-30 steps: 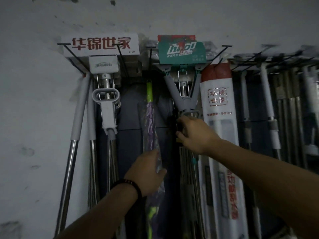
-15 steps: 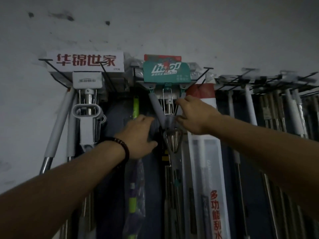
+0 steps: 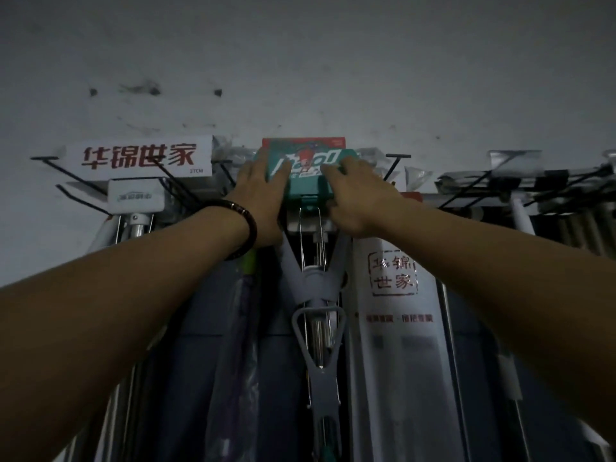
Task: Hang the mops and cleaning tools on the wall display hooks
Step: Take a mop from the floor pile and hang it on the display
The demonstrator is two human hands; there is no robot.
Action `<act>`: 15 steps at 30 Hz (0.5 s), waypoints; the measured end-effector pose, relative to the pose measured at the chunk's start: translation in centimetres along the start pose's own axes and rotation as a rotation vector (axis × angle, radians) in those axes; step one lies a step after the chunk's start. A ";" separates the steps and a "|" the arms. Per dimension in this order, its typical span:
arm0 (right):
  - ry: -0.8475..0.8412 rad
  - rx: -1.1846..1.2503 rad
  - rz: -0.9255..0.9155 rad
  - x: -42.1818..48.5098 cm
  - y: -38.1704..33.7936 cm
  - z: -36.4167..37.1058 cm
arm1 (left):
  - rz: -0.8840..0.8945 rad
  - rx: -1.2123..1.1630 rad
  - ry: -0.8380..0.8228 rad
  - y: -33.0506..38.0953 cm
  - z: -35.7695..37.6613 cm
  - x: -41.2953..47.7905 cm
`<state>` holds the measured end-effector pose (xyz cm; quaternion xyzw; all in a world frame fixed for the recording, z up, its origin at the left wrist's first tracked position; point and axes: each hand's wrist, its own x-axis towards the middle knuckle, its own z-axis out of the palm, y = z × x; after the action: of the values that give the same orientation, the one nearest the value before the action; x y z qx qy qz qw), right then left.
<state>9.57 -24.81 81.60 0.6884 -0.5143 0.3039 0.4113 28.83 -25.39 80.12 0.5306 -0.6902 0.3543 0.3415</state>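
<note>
A grey wall point(image 3: 300, 61) fills the top. High on its black hooks point(image 3: 395, 161) hangs the mop point(image 3: 313, 295), its teal head point(image 3: 305, 185) bearing blurred white lettering. Left, a white box point(image 3: 140, 158) reads 华锦世家; right, a white sleeve point(image 3: 393, 295) shows 华锦世家. The left hand point(image 3: 258, 198) and right hand point(image 3: 356, 198) press the teal head's sides, fingers spread.

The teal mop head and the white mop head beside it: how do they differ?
1. The teal mop head is held by the left hand and the right hand; the white mop head is untouched.
2. The teal one bears a teal card, the white one a white card with red characters.

Both sit high on the wall at the black hooks.
</note>
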 end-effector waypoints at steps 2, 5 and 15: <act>0.010 -0.011 -0.003 0.3 0.5 0.4 | -0.006 0.020 0.019 -0.2 0.7 0.5; -0.007 -0.005 0.002 0.6 1.3 1.0 | -0.011 0.041 -0.037 0.0 1.8 0.9; -0.041 0.026 0.033 1.4 1.5 3.2 | 0.015 0.008 -0.072 -1.2 3.3 2.5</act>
<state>8.55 -28.43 81.60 0.6912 -0.5299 0.3032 0.3868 29.12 -29.69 80.69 0.5392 -0.7045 0.3402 0.3118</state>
